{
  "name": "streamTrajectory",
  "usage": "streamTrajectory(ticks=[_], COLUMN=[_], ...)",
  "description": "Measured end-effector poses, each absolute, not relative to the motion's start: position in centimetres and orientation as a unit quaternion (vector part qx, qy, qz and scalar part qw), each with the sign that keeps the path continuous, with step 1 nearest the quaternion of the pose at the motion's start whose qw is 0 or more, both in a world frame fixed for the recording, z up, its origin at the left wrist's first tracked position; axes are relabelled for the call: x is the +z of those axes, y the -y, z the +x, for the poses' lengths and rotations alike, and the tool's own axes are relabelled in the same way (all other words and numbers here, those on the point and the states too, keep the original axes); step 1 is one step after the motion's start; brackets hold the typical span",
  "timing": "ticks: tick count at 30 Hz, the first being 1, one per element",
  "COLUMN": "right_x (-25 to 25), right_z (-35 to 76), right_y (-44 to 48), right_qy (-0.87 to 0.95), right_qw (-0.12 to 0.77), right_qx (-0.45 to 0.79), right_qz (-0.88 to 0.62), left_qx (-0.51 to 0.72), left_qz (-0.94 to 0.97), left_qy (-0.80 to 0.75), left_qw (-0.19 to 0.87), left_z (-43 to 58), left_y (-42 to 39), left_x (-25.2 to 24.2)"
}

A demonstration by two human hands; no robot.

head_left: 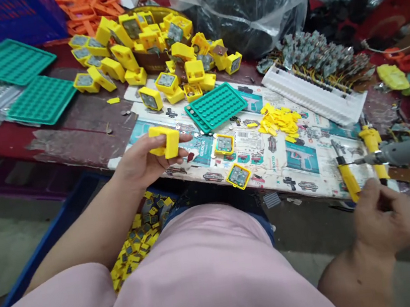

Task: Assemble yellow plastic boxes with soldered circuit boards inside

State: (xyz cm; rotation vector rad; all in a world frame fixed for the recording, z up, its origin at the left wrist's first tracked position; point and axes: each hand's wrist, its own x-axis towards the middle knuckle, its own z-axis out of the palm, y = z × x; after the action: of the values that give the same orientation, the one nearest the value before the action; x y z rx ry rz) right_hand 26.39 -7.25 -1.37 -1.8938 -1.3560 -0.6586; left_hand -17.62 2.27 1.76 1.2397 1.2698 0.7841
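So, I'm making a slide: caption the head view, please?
Left hand holds a boxy yellow plastic case; right hand is near a yellow-handled tool.

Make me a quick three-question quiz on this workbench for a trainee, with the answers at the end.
1. Multiple choice: what is in the person's left hand?
A) an orange plastic strip
B) a boxy yellow plastic casing
C) a clear plastic bag

2. True or false: two square yellow plastic frames with grey-green circuit boards inside lie on the white-and-teal printed sheet.

3. Fill in: from the wearer's view, the heap of small flat yellow plastic pieces lies to the ____ of the central dimpled green plastic tray.

Key: 1. B; 2. True; 3. right
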Motion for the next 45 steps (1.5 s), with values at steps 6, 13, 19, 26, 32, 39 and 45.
streamTrajectory(ticks=[6,13,19,26,32,39,45], right_x=[1.9,1.2,0.6,2.4,3.2,3.5,6.3], right_z=[19.0,12.1,8.5,9.7,11.8,11.8,8.3], right_y=[1.6,-9.6,-13.2,-14.0,-15.3,-15.0,-12.6], right_qy=[0.725,0.879,0.917,0.904,0.697,0.636,0.828], right_qw=[0.342,0.182,0.032,0.141,0.453,0.489,0.383], right_qx=[-0.129,-0.106,-0.13,-0.043,0.233,0.292,0.134], right_qz=[-0.584,-0.427,-0.375,-0.402,-0.506,-0.52,-0.386], left_qx=[0.416,0.507,0.499,0.474,0.454,0.455,0.47], left_qz=[0.424,0.244,0.185,0.161,0.166,0.201,0.253], left_qy=[-0.515,-0.469,-0.473,-0.473,-0.459,-0.411,-0.347], left_qw=[0.618,0.681,0.702,0.725,0.746,0.764,0.771], left_z=[-18.9,-19.2,-19.6,-19.9,-20.1,-20.3,-19.5], left_y=[-1.9,-2.3,-2.4,-2.7,-2.7,-2.8,-2.6], left_x=[0.3,-0.6,-0.7,-0.7,-1.1,-1.5,-2.3])
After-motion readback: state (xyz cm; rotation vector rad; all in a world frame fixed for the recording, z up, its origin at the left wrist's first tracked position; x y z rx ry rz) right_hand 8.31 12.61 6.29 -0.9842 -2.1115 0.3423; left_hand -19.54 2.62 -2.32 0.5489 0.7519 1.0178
